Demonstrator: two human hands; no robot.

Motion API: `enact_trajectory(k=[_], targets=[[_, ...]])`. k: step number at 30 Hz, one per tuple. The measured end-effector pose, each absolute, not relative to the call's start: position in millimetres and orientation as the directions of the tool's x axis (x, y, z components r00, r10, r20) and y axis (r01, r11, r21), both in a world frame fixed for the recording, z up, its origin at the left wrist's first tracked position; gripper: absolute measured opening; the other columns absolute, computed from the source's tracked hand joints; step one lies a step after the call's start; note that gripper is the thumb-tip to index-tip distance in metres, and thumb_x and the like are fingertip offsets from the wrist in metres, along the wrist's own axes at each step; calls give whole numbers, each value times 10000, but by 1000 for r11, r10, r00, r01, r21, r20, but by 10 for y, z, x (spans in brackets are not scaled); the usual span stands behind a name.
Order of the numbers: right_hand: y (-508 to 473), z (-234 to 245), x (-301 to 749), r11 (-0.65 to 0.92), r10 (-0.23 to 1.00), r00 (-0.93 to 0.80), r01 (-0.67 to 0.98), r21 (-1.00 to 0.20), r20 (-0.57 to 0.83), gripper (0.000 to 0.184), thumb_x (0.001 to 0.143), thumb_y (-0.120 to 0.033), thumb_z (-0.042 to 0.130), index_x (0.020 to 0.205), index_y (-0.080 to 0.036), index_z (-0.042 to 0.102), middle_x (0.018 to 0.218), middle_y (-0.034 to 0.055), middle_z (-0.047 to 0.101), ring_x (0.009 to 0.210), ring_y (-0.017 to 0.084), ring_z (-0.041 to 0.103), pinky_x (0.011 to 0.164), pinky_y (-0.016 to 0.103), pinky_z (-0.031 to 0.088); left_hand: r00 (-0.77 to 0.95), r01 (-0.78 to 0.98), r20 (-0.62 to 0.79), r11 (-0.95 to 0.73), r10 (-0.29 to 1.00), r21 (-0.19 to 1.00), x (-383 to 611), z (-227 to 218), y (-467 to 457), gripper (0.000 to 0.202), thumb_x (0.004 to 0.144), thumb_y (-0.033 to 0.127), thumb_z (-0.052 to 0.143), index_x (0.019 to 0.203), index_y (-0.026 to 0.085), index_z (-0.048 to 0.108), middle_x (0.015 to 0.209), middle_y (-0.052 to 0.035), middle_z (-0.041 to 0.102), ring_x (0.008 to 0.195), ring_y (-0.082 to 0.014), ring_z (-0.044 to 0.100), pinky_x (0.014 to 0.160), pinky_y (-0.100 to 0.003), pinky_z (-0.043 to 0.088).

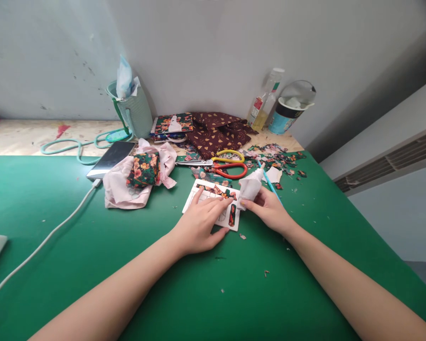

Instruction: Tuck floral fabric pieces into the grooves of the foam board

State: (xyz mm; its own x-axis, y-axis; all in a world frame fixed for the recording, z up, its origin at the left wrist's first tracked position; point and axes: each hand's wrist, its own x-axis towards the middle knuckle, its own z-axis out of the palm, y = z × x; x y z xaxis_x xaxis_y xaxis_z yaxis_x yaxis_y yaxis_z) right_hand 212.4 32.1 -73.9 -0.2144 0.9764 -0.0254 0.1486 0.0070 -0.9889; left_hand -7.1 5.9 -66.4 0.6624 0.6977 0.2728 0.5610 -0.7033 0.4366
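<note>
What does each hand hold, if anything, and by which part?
Right hand: white bottle, by its lower body. Left hand: no clear hold, resting on card.

Card [223, 219] mid-bench [163, 293], scraps along its far and right edges. Left hand [208, 218] on card; right hand [268, 208] at card's right edge, around squeeze bottle [250, 187]. Stick [274, 184] behind right hand. Scissors [230, 171] behind card, more scraps far right of them. Cloth bundle [145, 169] left of card; phone [110, 160] left of bundle, cable [69, 219] running near left. Far side, left to right: basket [140, 113], dark cloth [220, 132], capped bottle [264, 102], tub [284, 122].
</note>
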Motion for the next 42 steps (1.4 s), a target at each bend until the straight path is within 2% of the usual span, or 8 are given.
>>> enact_trajectory(k=[5,11,18,26,31,38,42], targets=[[353,-734,2127,4,993,-115,146,-989,-13,562,664,-491,757,1114,-205,581,1069,90,687,1015,286,643,925,450,513,660,556,279,-703,698,444,-76,-667,63,588,839,295,532,1381,192,332,1304,-124,572,1221,-252,517,1148,-529,63],[343,-728,2127,0,994,-111,157,-988,-17,595,665,-505,751,1151,-210,576,1084,90,679,1030,294,633,935,455,505,660,555,271,-698,700,452,-76,-662,69,632,833,281,540,1405,195,286,1299,-121,574,1223,-250,513,1149,-526,53],[346,-742,2124,3,993,-114,141,-990,-13,575,659,-497,759,1114,-201,571,1057,91,685,998,286,644,905,441,521,648,541,288,-692,705,477,-70,-654,62,725,819,272,558,1438,187,190,1154,-83,643,1170,-233,537,1149,-516,69],[348,-751,2113,3,988,-152,92,-996,-11,484,670,-430,771,1054,-212,573,1056,71,696,983,264,658,876,414,537,662,576,245,-690,708,439,-59,-615,58,749,816,311,581,1454,187,209,1152,-96,636,1150,-259,527,1136,-534,104],[355,-746,2117,5,992,-126,108,-994,-8,489,652,-451,774,1023,-207,570,1046,73,698,986,268,655,877,419,531,667,571,268,-708,695,415,-60,-615,43,717,825,313,565,1443,171,232,1186,-98,607,1149,-247,519,1145,-511,94],[345,-701,2114,-19,995,-96,95,-995,-28,511,627,-446,783,1018,-199,564,1005,76,702,975,273,654,849,412,537,661,595,283,-715,695,367,-52,-624,45,673,816,341,558,1406,135,309,1224,-135,546,1174,-275,476,1128,-500,172],[311,-680,2110,-43,992,-119,82,-996,-52,500,629,-418,790,1023,-199,573,999,73,707,953,272,664,820,407,550,649,595,294,-709,702,378,-55,-610,38,726,768,354,582,1411,150,311,1275,-131,518,1216,-279,447,1139,-498,139]])
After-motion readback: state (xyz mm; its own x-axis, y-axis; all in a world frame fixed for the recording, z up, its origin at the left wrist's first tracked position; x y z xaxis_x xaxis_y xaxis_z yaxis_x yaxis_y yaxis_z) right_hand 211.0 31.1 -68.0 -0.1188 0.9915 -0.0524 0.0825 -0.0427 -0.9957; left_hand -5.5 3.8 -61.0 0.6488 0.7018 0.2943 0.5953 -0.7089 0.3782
